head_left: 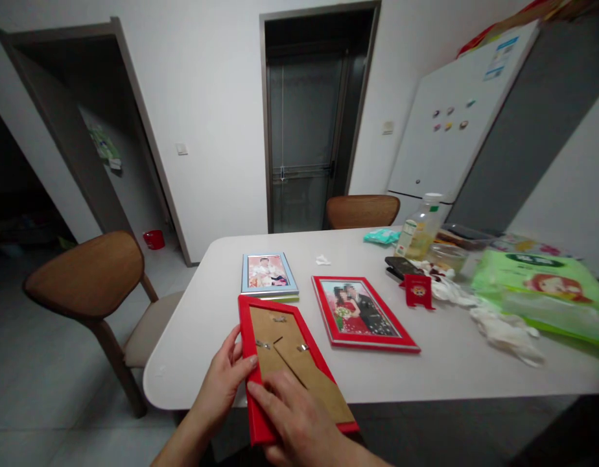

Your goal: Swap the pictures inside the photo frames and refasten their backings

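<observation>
A red picture frame [323, 363] is tilted back side up over the near table edge, its brown backing board [292, 353] facing me. Small metal clips and a fold-out stand show on the board. My left hand [224, 373] is closed on the frame's left side, thumb on the red rim. My right hand [299, 415] is closed over the lower part, its fingers on the rim and board; some fingertips are hidden. Beyond it lie a second red frame with a couple's photo [362, 311] and a light blue frame [268, 272], both face up.
At the right stand a bottle of yellowish liquid [419, 230], a clear tub [448, 257], a phone [401, 266], a small red stand [418, 291], crumpled tissues [506, 334] and a green tissue pack [547, 285]. Wooden chairs [88, 275] flank the white table [192, 324].
</observation>
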Demonstrator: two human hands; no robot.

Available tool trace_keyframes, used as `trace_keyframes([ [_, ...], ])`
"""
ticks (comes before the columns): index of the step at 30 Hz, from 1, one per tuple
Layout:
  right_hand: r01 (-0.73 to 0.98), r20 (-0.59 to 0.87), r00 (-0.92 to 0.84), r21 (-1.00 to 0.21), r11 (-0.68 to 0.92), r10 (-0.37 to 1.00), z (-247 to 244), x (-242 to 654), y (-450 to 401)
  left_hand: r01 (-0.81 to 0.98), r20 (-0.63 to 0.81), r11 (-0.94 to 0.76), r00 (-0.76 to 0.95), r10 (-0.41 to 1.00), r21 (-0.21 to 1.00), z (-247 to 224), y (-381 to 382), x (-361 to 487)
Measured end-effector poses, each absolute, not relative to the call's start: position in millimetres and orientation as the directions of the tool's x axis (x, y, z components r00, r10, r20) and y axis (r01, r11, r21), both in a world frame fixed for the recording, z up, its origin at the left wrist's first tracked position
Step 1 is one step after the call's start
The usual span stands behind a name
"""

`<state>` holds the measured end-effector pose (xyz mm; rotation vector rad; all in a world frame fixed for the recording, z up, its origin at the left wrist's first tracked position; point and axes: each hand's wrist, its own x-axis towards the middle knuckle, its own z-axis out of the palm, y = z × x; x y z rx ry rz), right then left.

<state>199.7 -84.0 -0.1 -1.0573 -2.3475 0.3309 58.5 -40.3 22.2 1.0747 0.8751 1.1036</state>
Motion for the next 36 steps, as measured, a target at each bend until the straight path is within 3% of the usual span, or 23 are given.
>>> trace_keyframes([
  [4, 0.667, 0.32, -0.567, -0.363, 0.651, 0.759, -25.0, 177.8, -76.4, 0.124, 0.026, -0.044, 0.146, 0.989, 0.991, -9.8, -27.5, 43.8],
  [7, 0.692, 0.286, -0.589, -0.305, 0.655, 0.756, -32.6, 168.3, -69.9, 0.513, 0.077, -0.101, 0.068, 0.995, 0.852, -24.9, -20.5, 35.1],
  [10, 0.706, 0.291, -0.578, -0.29, 0.646, 0.762, -33.6, 165.3, -65.5, 0.693, 0.109, -0.122, 0.063, 0.992, 0.711, -29.4, -16.9, 32.1],
  [15, 0.615, 0.301, -0.59, -0.433, 0.659, 0.749, -15.4, 182.6, -51.7, 0.745, 0.169, -0.173, 0.082, 0.982, 0.644, -31.6, -14.2, 32.2],
  [17, 0.661, 0.34, -0.483, -0.463, 0.591, 0.807, -6.7, 199.5, -38.9, 0.762, 0.177, -0.189, 0.098, 0.979, 0.62, -33.1, -14.1, 32.0],
  [20, 0.816, 0.327, -0.277, -0.417, 0.4, 0.904, -3.8, 226.6, -16.0, 0.784, 0.167, -0.202, 0.127, 0.978, 0.587, -34.0, -14.9, 31.5],
  [23, 0.885, 0.246, -0.215, -0.361, 0.295, 0.945, -11.4, 242.8, 0.3, 0.792, 0.153, -0.203, 0.139, 0.978, 0.576, -33.1, -15.5, 31.1],
  [36, 0.942, 0.215, -0.178, -0.245, 0.229, 0.96, -23.2, 240.4, 11.8, 0.827, 0.145, -0.196, 0.14, 0.979, 0.527, -36.8, -14.8, 29.9],
])
